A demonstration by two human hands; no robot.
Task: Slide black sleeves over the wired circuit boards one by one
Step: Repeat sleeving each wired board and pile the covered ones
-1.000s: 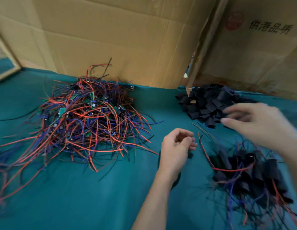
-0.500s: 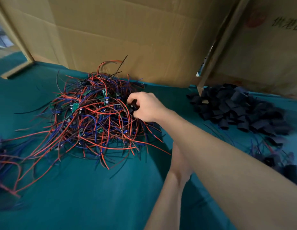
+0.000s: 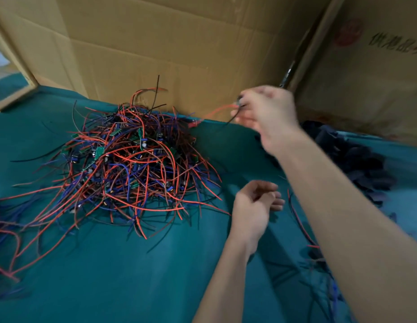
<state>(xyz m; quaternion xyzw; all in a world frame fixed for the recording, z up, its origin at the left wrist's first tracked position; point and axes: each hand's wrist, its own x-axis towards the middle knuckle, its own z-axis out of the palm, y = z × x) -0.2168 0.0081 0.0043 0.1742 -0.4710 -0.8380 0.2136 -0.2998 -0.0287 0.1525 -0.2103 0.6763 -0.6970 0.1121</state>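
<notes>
Above the teal cloth (image 3: 109,276), right hand (image 3: 268,115) has lifted off the wire-and-board pile (image 3: 132,164) since 0.5 s ago, now pinching a wired circuit board (image 3: 239,103), red wire trailing. Left hand (image 3: 254,206), fingers loosely curled, holds nothing. Black sleeves (image 3: 356,159) lie far right.

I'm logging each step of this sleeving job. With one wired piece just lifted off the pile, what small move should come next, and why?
Probably bring the right hand, which pinches a wired board with red and black leads above the wire pile, down toward the left hand, which waits loosely curled over the green cloth. Both hands must meet for sleeving.
</notes>
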